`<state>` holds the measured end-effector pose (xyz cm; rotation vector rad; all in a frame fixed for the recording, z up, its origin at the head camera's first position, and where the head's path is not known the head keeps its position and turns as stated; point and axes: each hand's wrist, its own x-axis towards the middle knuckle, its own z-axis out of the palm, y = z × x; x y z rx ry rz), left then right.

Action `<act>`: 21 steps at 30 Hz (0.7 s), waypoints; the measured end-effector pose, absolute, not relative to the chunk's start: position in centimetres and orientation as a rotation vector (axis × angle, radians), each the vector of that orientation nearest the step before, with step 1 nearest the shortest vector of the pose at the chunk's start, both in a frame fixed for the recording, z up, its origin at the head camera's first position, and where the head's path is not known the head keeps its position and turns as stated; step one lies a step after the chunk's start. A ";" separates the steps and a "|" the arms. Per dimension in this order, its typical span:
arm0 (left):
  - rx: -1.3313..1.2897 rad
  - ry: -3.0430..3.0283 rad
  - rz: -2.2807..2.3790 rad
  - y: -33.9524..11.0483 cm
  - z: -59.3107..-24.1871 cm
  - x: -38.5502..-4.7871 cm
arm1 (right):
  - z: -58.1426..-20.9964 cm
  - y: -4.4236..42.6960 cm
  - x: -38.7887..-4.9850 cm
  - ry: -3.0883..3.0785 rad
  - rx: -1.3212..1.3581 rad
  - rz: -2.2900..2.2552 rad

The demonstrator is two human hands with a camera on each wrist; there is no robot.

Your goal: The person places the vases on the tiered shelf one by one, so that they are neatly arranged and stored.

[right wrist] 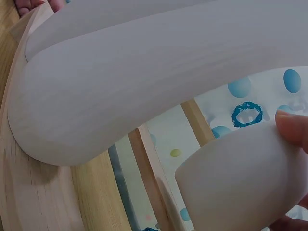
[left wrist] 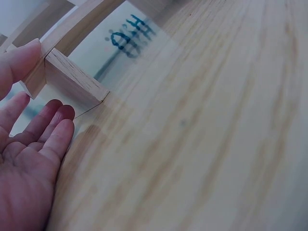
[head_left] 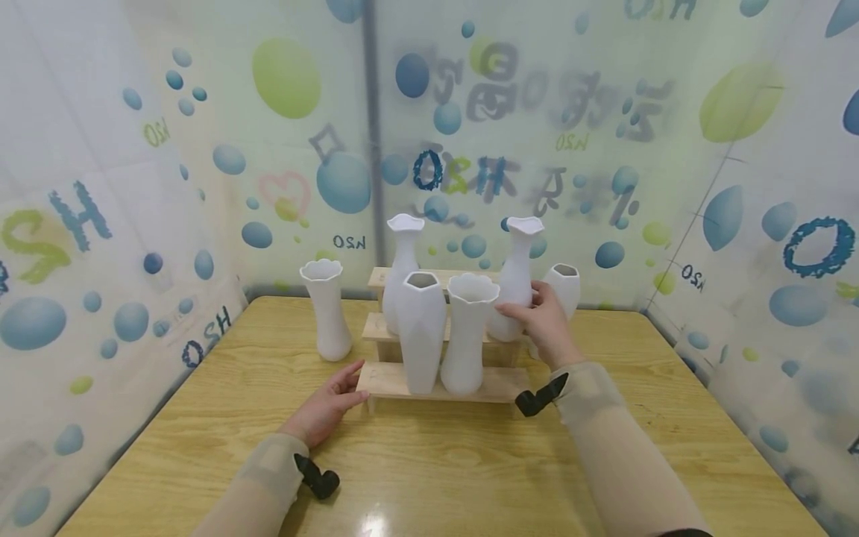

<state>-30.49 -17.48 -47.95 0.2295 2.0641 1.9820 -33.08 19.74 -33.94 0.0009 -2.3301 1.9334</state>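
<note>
A white flared-neck vase (head_left: 514,276) is gripped round its rounded body by my right hand (head_left: 552,328), thumb on the left and fingers on the right. In the right wrist view its base (right wrist: 226,187) shows apart from the slats. My left hand (head_left: 325,409) pinches the left end of the wooden tiered stand (head_left: 499,384) at its lowest step. Its other fingers (left wrist: 60,137) lie loosely bent beside the stand's leg. On the lowest step stand a faceted vase (head_left: 421,335) and a scalloped vase (head_left: 464,343). Another flared-neck vase (head_left: 404,257) rises behind them.
A scalloped vase (head_left: 326,309) stands on the wooden table (head_left: 429,470) left of the stand. Behind my right hand is a faceted vase (head_left: 565,287), partly hidden. Patterned cloth walls (head_left: 429,149) surround the table.
</note>
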 end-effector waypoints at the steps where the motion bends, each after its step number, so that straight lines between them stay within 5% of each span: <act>1: 0.231 2.067 1.977 -17.5 -47.9 -30.5 | -33.9 19.6 -33.2 -2.325 0.006 1.937; 21: 0.245 2.064 1.981 -17.6 -48.1 -30.5 | -34.3 17.6 -34.2 -2.336 0.074 1.928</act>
